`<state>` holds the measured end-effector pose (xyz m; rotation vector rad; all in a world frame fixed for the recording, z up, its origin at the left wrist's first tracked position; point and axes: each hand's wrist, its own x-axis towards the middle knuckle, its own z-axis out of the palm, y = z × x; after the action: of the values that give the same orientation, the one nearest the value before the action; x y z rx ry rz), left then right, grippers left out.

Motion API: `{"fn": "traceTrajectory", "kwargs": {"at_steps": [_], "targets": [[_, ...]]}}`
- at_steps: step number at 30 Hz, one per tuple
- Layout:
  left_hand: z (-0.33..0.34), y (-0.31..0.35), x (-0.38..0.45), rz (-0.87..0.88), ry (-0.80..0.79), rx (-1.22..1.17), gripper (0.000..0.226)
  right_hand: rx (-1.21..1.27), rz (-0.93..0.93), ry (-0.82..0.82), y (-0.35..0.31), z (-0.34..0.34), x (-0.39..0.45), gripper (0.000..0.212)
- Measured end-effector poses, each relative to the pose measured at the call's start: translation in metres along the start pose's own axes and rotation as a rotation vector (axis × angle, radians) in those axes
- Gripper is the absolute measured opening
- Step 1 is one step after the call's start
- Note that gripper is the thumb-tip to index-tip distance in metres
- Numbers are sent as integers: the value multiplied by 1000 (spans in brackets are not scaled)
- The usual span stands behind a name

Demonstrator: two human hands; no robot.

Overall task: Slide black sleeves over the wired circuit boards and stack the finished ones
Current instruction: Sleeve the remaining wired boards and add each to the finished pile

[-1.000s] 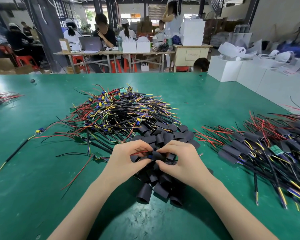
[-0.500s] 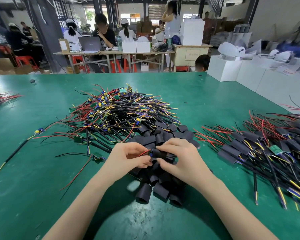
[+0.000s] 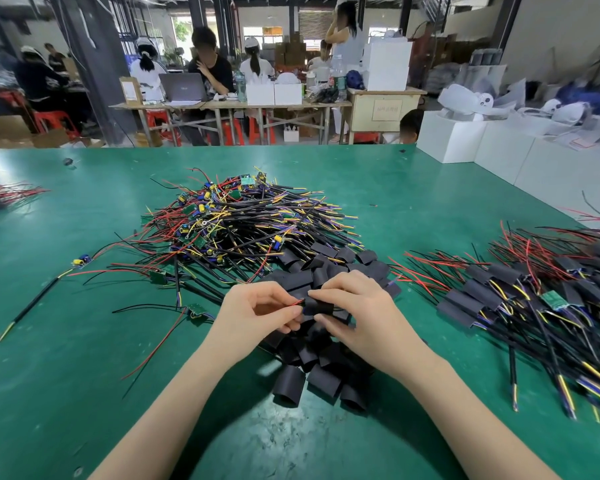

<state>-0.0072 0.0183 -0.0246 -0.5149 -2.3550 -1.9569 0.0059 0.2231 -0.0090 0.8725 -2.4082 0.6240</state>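
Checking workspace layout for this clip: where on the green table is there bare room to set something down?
Bare green table lies left of the left hand, below the loose red and black wires. Another strip runs behind the tangled pile of wired circuit boards. Crowded: black sleeves under both hands, and the finished stack at right.

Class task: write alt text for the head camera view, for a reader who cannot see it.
Two bare hands meet over a green table: the right hand grips a black sleeve while the left hand pinches red wires at its end. Loose sleeves lie beneath, bare wired boards behind, sleeved ones to the right.
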Motion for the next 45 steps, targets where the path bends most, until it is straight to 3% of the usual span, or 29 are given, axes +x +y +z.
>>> {"fn": "traceTrajectory", "kwargs": {"at_steps": [7,11,14,16,18,21,23,25,29,32,36,39,42,45], "targets": [[6,0,0,182,91,210,16,-8,39,-15,1,1,1,28],[-21,3,4,282,276,531,19,-80,114,155,6,-17,3,27],[-49,-2,5,179,333,673,27,-253,210,317,24,-42,0,29],[-62,-6,5,77,320,736,37,-351,381,411,41,-55,-6,31],[-71,-12,6,20,351,776,43,-411,649,402,61,-64,-15,33],[-76,-23,8,-29,358,883,40,-506,972,175,80,-68,-28,31],[-77,-32,11,-80,311,1011,37,-576,1053,87,82,-64,-32,31],[-79,-38,13,-153,277,1063,37,-598,1009,115,77,-59,-29,34],[-85,-38,16,-164,294,1025,32,-422,712,205,59,-46,-15,33],[-91,-36,14,-129,301,1019,26,-216,525,81,42,-27,-8,28],[-95,-38,13,-78,282,1037,21,-136,314,-197,28,-3,-10,39],[-94,-37,14,-96,370,1035,14,-172,265,-320,25,6,-10,40],[-101,-37,14,-231,513,1074,27,-179,300,-327,26,5,-10,38],[-108,-37,12,-334,484,1099,37,-134,338,-313,27,0,-10,35]]}}
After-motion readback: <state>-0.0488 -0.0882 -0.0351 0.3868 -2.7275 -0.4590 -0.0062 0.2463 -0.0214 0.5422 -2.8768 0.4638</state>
